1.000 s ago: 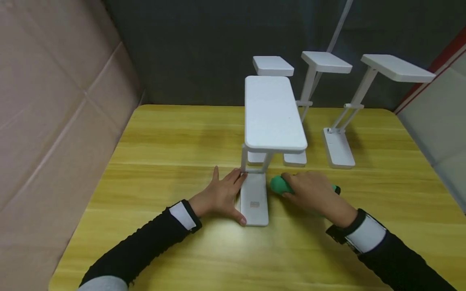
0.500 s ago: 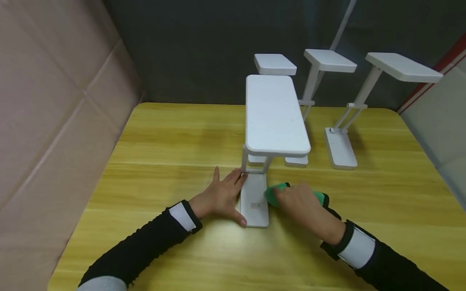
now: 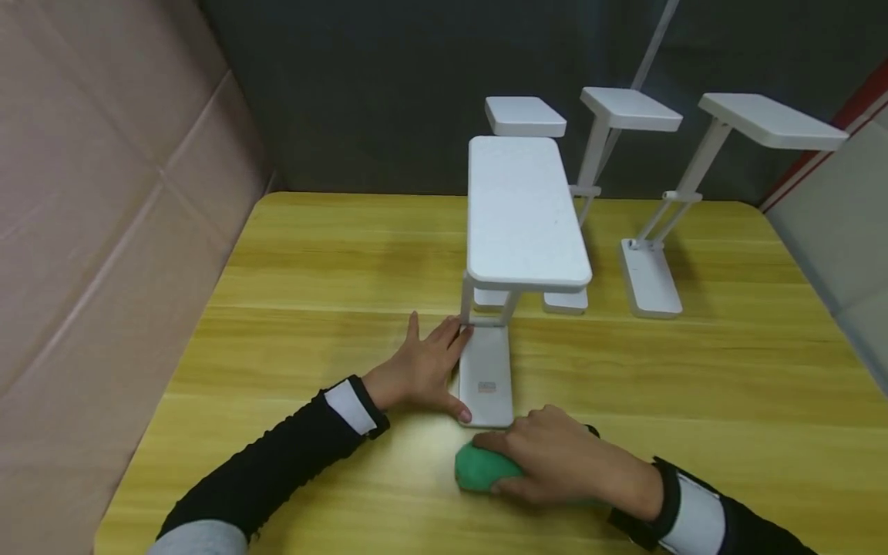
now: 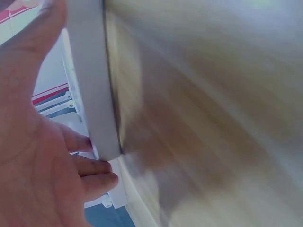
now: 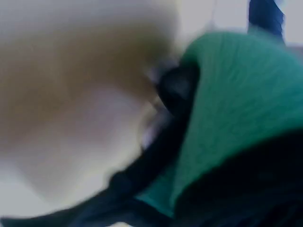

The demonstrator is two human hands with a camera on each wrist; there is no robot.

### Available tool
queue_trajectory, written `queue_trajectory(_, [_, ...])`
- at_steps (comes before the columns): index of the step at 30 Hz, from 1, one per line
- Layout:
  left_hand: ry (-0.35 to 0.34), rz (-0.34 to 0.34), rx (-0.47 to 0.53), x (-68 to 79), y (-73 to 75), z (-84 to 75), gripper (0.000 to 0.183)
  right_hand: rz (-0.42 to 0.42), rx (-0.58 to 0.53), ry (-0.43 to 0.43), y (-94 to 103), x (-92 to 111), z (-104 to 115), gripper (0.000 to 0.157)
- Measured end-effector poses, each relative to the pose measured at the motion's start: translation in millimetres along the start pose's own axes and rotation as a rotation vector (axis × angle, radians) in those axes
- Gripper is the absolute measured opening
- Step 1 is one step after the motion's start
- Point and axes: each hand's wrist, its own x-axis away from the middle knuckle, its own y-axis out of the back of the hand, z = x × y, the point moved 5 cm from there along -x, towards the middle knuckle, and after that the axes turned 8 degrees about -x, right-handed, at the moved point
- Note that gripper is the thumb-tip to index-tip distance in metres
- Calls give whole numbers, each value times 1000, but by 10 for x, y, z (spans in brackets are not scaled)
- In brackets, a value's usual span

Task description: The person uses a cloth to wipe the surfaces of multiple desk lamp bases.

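A white folding desk lamp stands on the wooden table, its flat head over a narrow base. Along the left side of that base my left hand is spread, fingertips by the hinge and thumb at the near corner. The left wrist view shows straight fingers against the edge of the base. Just in front of the base, my right hand grips a bunched green cloth low over the table. In the right wrist view the cloth has black edging and is blurred.
Behind the lamp stand three more white lamps: one partly hidden, one in the middle and one at the right. A dark panel backs the table. A pale padded wall lies left.
My right hand has moved with the green cloth from the right side of the lamp base, toward me and left, to its near end. My left hand has stayed at the base.
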Motion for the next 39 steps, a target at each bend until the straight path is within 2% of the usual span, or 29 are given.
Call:
queue_trajectory(3, [0,23,-20,-7,12,-13,126,-102,78,-15,-105,-106,17,47])
queue_trajectory(6, [1,34,-21,-2,25,-21,126,-159,88,-66,-171,-149,-4,47])
queue_trajectory(12, [3,20,-11,3,56,-17,126,-247,71,-148,-133,-11,-71,42])
queue_trajectory(17, [6,37,21,-4,59,-14,127,-257,88,-193,-66,198,-180,41])
queue_trajectory(20, [11,53,34,-5,51,-9,126,-228,90,-223,-23,311,-249,40])
queue_trajectory(23, [8,60,37,2,37,-5,126,-171,76,-182,7,371,-246,39])
queue_trajectory(26, [10,52,29,13,32,12,125,-121,55,-77,3,293,-154,40])
queue_trajectory(28, [16,40,18,19,33,24,125,-129,85,1,-17,173,-68,42])
queue_trajectory(31, [18,28,8,24,35,20,125,-186,213,74,-73,-8,25,43])
queue_trajectory(35, [-2,33,22,22,18,-17,125,-263,333,77,-147,-49,40,42])
queue_trajectory(39, [1,29,36,28,32,-15,125,-301,293,4,-139,85,-45,41])
